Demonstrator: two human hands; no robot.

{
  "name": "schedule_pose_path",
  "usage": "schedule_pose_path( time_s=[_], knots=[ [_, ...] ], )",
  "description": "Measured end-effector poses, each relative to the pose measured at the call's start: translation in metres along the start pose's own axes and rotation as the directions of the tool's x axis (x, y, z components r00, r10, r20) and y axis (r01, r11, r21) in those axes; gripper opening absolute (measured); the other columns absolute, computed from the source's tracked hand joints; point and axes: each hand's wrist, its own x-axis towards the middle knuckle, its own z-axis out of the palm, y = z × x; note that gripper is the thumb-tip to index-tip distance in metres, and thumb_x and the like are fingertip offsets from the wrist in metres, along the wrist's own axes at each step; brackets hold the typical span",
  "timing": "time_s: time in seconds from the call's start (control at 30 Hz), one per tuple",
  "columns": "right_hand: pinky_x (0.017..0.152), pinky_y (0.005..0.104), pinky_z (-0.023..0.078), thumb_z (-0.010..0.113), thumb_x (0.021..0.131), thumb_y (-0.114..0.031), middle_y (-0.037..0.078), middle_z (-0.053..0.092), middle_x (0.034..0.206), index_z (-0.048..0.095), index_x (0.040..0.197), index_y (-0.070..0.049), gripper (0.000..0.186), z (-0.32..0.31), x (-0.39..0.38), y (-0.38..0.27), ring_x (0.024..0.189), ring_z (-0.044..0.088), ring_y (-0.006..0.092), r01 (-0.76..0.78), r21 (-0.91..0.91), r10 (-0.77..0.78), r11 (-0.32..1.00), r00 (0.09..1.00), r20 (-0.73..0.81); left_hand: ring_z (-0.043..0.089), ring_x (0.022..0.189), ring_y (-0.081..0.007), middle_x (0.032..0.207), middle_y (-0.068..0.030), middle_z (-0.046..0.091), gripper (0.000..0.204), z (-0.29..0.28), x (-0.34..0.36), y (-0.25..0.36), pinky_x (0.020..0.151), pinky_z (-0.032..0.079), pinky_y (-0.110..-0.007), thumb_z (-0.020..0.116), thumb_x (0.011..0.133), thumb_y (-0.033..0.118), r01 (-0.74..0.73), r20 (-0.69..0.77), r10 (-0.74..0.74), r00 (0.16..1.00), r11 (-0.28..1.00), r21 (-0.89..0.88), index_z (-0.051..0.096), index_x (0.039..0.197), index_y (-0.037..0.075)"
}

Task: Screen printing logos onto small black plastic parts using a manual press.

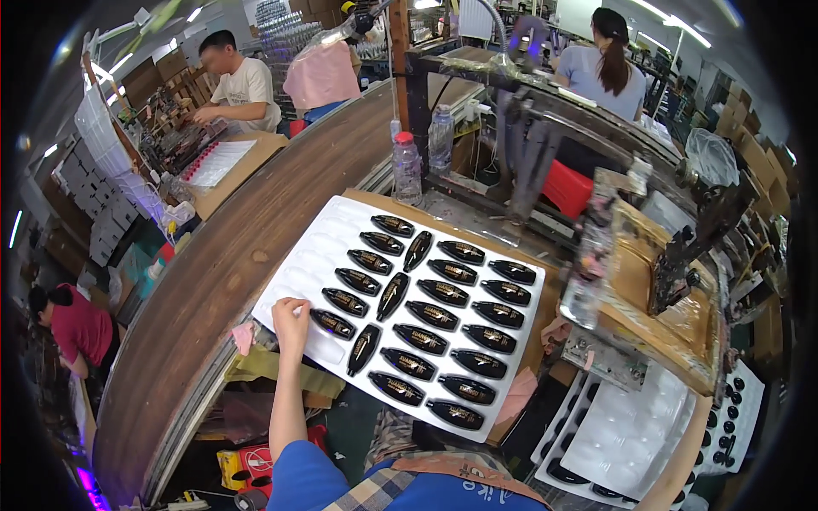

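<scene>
A white moulded tray [341, 217] lies at an angle before me, with rows of glossy black oval bottles [430, 315] bearing gold print. Bare hollows run along its far left side. Over the tray's left edge, my left hand [292, 324] has its fingers curled together, close to the tip of one black bottle [332, 324]; what they pinch, if anything, is too small to tell. My right forearm [682, 456] rises at the lower right toward a wooden-framed printing screen [635, 255]. That screen's edge hides my right hand.
A curved brown wooden surface [213, 272] sweeps along the left. Behind the tray stand a red-capped plastic bottle [406, 170] and a metal machine frame [545, 119]. More white trays [626, 434] lie at lower right. Several people work farther off, one at a bench [243, 170].
</scene>
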Motion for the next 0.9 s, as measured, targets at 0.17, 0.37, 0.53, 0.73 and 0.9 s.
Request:
schedule_pose_path(
  time_s=[0.17, 0.37, 0.53, 0.73, 0.9],
  knots=[
    [0.075, 0.0427, 0.042, 0.05, 0.079, -0.036, 0.021, 0.051, 0.101, 0.043, 0.104, -0.002, 0.043, -0.034, -0.01, 0.015, 0.091, 0.05, 0.0383, -0.175, -0.213, 0.15, 0.961, 0.98, -0.128, 0.053, 0.079, -0.0262, 0.083, -0.0125, 0.058, 0.01, 0.004, 0.024, 0.117, 0.072, 0.041, -0.032, 0.056, 0.077, 0.008, -0.087, -0.125, 0.051, 0.991, 0.949, -0.304, 0.061, 0.082, 0.0],
    [0.073, 0.0363, 0.042, 0.052, 0.082, -0.021, 0.017, 0.052, 0.095, 0.048, 0.103, -0.001, 0.03, -0.053, -0.039, 0.034, 0.086, 0.051, 0.0325, 0.05, -0.053, -0.068, 0.997, 0.898, -0.434, 0.057, 0.084, -0.0232, 0.084, -0.0127, 0.06, 0.015, 0.053, 0.017, 0.292, 0.072, 0.043, -0.03, 0.056, 0.076, 0.007, -0.289, 0.174, 0.541, 0.823, 0.662, -0.692, 0.06, 0.089, 0.002],
    [0.06, 0.0217, 0.042, 0.061, 0.076, -0.01, 0.006, 0.05, 0.107, 0.049, 0.106, -0.006, 0.033, -0.06, -0.077, -0.07, 0.082, 0.05, 0.0104, 0.09, 0.613, 0.051, 0.785, 0.977, -0.209, 0.057, 0.081, -0.0183, 0.086, -0.0092, 0.061, 0.018, 0.104, 0.013, 0.353, 0.071, 0.043, -0.027, 0.056, 0.078, 0.009, -0.533, -0.014, 0.764, 0.645, 0.437, -0.724, 0.058, 0.094, 0.001],
    [0.079, 0.031, 0.041, 0.063, 0.071, -0.012, 0.011, 0.056, 0.103, 0.048, 0.109, -0.001, 0.042, -0.078, -0.119, -0.211, 0.09, 0.053, 0.0192, 0.261, 0.641, -0.166, 0.722, 0.964, -0.206, 0.056, 0.079, -0.0146, 0.084, -0.0067, 0.06, 0.016, 0.098, 0.03, 0.378, 0.07, 0.042, -0.025, 0.056, 0.079, 0.009, -0.136, 0.171, 0.649, 0.741, 0.395, -0.909, 0.058, 0.093, 0.001],
    [0.085, 0.0334, 0.038, 0.066, 0.072, -0.03, 0.015, 0.053, 0.108, 0.05, 0.108, 0.0, 0.05, -0.075, -0.1, -0.28, 0.102, 0.049, 0.0255, 0.195, 0.501, -0.342, 0.843, 0.913, 0.221, 0.055, 0.077, -0.0116, 0.083, -0.0046, 0.06, 0.015, 0.08, 0.038, 0.375, 0.069, 0.042, -0.023, 0.056, 0.079, 0.01, 0.198, 0.36, 0.546, 0.757, 0.333, -0.922, 0.058, 0.092, 0.0]
  ],
)
